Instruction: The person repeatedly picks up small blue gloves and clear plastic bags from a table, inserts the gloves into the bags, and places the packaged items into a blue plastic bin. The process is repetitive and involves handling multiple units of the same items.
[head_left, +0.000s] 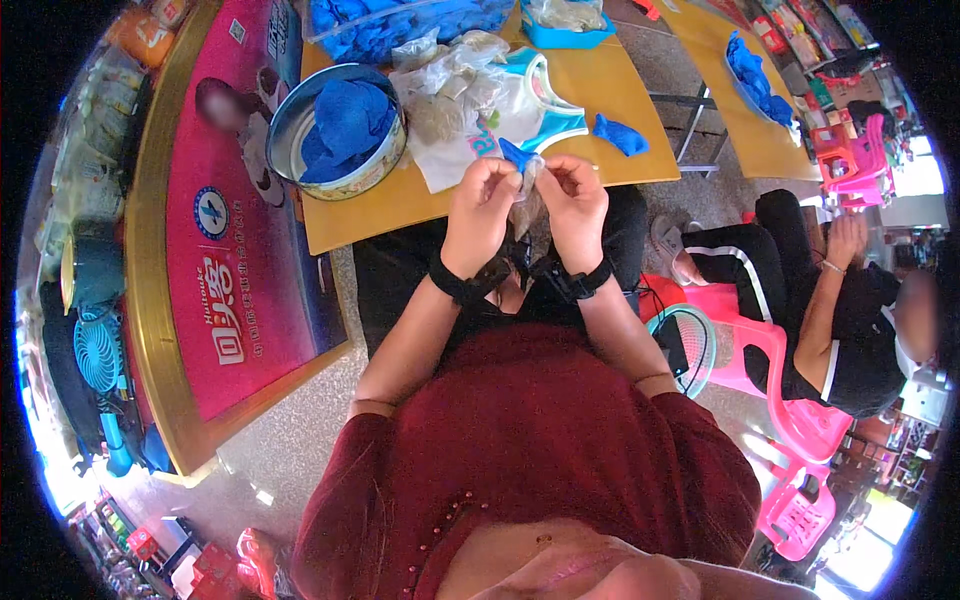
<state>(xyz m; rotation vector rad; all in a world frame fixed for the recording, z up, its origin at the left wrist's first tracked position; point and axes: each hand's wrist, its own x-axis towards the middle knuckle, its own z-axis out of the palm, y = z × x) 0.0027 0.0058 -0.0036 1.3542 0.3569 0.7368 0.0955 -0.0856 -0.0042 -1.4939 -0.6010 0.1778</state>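
Observation:
My left hand (480, 210) and my right hand (576, 206) meet just in front of the wooden table's near edge. Between the left fingertips is a small blue fabric piece (514, 154). The right thumb and fingers pinch the whitish top of a small see-through plastic bag (526, 214), which hangs between the hands with something brownish inside. Fabric and bag touch at the fingertips; whether one is inside the other I cannot tell. Beyond the hands, a white and turquoise child's tank top (525, 97) lies under a heap of similar filled plastic bags (450, 90).
A round tin (337, 191) holding blue fabric (349, 124) stands at the left. Another blue piece (620, 135) lies right on the table (637, 82). Behind are a turquoise basket (570, 37) and a large bag of blue fabric (412, 26). A person (817, 315) sits at right.

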